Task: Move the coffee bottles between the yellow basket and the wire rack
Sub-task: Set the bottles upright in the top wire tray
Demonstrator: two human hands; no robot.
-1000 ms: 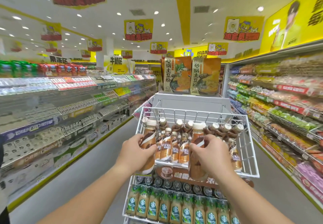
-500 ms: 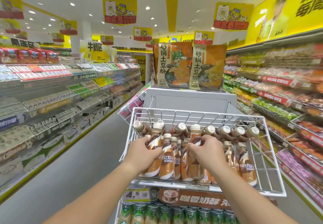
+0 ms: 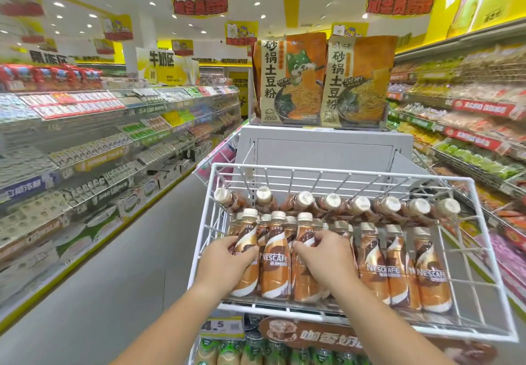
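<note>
Both have dropped into the wire rack (image 3: 341,168): left hand (image 3: 225,262) and right hand (image 3: 324,253) each clasp a coffee bottle (image 3: 247,236). Seat the bases flat beneath the fingers, then release.

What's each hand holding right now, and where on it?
Left hand grips the leftmost front coffee bottle around its label; right hand grips another bottle around its upper label.
</note>
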